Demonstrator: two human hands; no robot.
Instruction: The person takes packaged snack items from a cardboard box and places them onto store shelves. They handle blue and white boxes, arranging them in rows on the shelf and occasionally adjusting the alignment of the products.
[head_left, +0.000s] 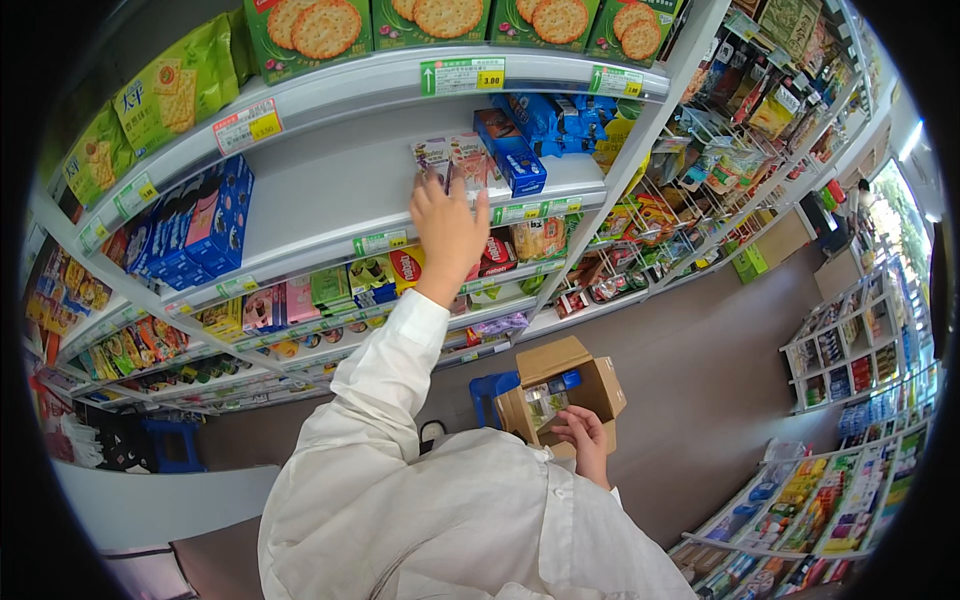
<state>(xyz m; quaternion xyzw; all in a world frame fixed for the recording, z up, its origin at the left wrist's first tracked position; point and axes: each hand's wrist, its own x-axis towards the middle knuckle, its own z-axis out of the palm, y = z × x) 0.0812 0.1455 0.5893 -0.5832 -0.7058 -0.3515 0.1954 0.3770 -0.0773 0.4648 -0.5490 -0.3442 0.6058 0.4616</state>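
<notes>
My left hand (450, 229) reaches up to a white shelf (322, 176), fingers spread on the front of small pink and purple snack boxes (472, 161). The fingers touch the boxes and partly hide them; no firm grip shows. Right of these boxes, a blue box (510, 154) lies on the same shelf, with blue snack packs (559, 124) behind it. My right hand (585, 439) hovers at the near side of an open cardboard box (551, 361), fingers slightly curled with nothing visible in them. Clear-looking packs (541, 405) and a blue item (564, 381) lie inside the cardboard box.
Blue biscuit boxes (217, 217) stand at the shelf's left end. Green cracker boxes (442, 19) and green cracker bags (172, 90) fill the shelf above. A blue stool (491, 390) stands beside the cardboard box. Hanging snacks (705, 165) occupy the rack to the right.
</notes>
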